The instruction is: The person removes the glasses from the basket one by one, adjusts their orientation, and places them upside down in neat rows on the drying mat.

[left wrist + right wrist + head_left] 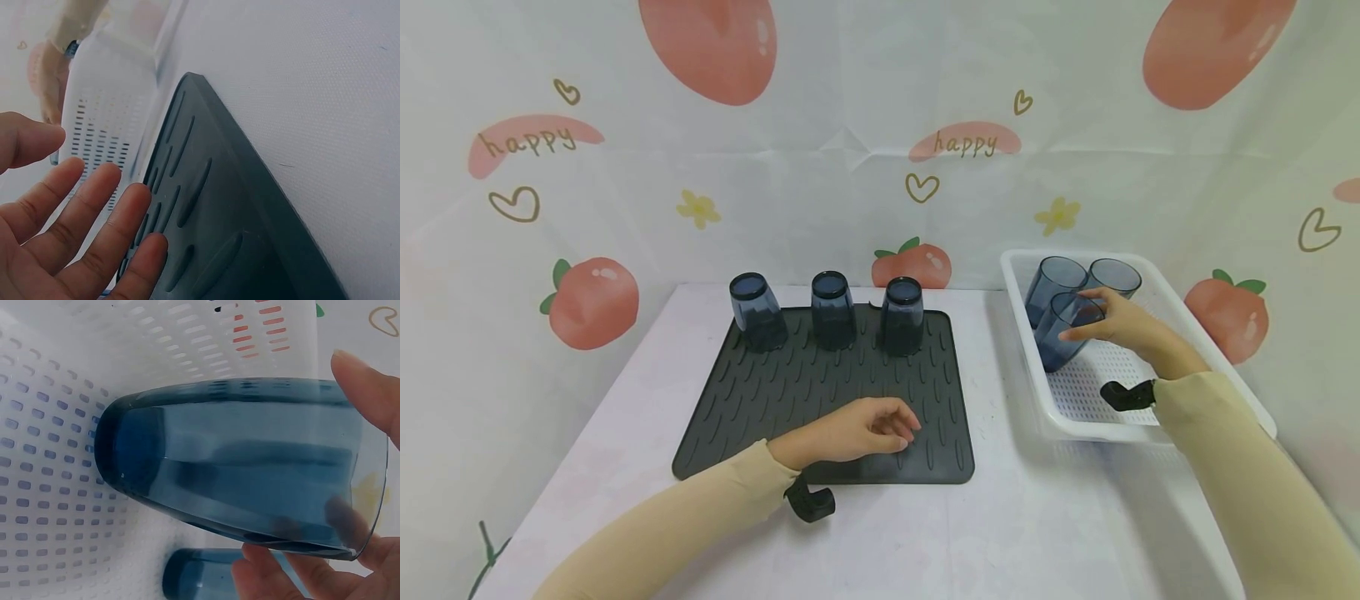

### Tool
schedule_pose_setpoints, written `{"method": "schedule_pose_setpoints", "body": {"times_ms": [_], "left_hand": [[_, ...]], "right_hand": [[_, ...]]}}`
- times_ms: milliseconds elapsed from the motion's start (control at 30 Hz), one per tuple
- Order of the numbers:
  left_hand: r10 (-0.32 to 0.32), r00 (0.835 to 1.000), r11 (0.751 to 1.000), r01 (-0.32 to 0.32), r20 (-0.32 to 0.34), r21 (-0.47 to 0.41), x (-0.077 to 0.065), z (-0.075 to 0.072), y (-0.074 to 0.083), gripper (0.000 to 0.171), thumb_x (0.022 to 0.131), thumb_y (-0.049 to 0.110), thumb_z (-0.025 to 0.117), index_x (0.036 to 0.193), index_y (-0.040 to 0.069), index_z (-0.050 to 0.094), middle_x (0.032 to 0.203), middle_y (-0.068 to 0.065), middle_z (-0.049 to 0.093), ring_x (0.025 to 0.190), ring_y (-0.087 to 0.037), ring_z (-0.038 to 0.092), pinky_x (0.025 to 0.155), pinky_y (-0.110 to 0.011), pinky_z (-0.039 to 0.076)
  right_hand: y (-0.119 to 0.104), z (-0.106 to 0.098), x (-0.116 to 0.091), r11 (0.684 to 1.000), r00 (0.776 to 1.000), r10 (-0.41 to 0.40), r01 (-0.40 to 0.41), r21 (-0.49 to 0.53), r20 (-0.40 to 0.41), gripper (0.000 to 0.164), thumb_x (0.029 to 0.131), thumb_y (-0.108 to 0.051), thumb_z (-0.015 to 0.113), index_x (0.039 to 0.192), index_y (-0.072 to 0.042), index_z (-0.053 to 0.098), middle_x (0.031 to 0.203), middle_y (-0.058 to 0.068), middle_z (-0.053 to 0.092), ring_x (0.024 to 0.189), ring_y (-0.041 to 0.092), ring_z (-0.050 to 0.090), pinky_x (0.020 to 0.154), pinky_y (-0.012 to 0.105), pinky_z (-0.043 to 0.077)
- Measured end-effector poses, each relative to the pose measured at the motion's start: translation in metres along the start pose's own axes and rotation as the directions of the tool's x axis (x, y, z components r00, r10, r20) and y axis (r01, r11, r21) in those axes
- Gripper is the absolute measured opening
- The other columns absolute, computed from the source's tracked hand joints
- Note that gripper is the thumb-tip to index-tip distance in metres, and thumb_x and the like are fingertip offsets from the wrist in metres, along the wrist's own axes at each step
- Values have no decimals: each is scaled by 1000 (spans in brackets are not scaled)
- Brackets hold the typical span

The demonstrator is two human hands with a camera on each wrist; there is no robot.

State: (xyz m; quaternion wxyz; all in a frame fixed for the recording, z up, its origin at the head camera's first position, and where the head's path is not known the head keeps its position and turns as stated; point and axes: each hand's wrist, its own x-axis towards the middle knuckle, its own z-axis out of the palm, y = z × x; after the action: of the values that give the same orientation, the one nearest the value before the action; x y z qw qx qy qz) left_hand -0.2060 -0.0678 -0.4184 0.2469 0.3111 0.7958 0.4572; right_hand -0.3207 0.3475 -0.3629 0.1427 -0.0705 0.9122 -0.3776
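In the head view my right hand (pixel 1126 323) pinches a clear blue drinking glass (pixel 1057 343) near its rim, inside the white basket (pixel 1105 431). The right wrist view shows the thumb on one side of this glass and the fingers on the other, its base toward the perforated floor. Two more blue glasses, one left (pixel 1047 287) and one right (pixel 1116 275), stand mouth up behind it. My left hand (pixel 856 429) hovers over the dark ribbed mat (pixel 797 375), fingers loosely bent and holding nothing.
Three blue glasses stand upside down along the mat's back edge: a left one (pixel 760 315), a middle one (pixel 832 315) and a right one (pixel 902 321). A white table (pixel 1000 517) lies under everything. A fruit-printed backdrop (pixel 820 175) rises directly behind.
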Motion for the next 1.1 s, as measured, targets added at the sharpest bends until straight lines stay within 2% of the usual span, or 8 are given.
{"method": "schedule_pose_setpoints", "body": {"times_ms": [333,533,667,933,1100], "left_hand": [[9,1000,1000,-9,1,1,0,0,2,27,97,14,59,122,2,58,115,-14,65,101,-10,62,85,-22,51],[10,1000,1000,-10,5,-6,0,0,3,27,97,12,59,122,2,58,115,-14,65,101,-10,62,86,-21,51],[8,1000,1000,-8,3,-6,0,0,2,27,97,13,59,122,3,59,114,-14,65,101,-10,62,86,-22,51],[0,1000,1000,0,-3,-1,0,0,1,26,97,14,59,121,4,59,114,-12,65,100,-9,63,85,-22,52],[-6,1000,1000,6,-7,0,0,0,0,26,96,15,60,120,4,59,113,-11,66,99,-9,63,84,-22,52]], "right_hand": [[-10,2,-6,999,1000,-1,1,-33,-8,99,83,-28,76,149,9,12,144,39,26,131,50,33,102,60,37],[-12,3,-8,999,999,-32,32,7,2,94,85,-20,74,148,12,12,146,36,28,132,49,35,103,59,38],[-14,3,-8,1000,1000,-27,27,13,-3,95,85,-21,75,148,12,13,147,35,27,131,46,38,102,56,41],[-16,1,-11,999,1000,13,-14,-39,-22,102,83,-26,77,149,13,10,152,38,13,138,51,24,99,53,46],[-13,0,-12,998,999,19,-21,-62,-34,101,82,-29,78,148,13,13,151,39,14,137,52,24,97,51,48]]}}
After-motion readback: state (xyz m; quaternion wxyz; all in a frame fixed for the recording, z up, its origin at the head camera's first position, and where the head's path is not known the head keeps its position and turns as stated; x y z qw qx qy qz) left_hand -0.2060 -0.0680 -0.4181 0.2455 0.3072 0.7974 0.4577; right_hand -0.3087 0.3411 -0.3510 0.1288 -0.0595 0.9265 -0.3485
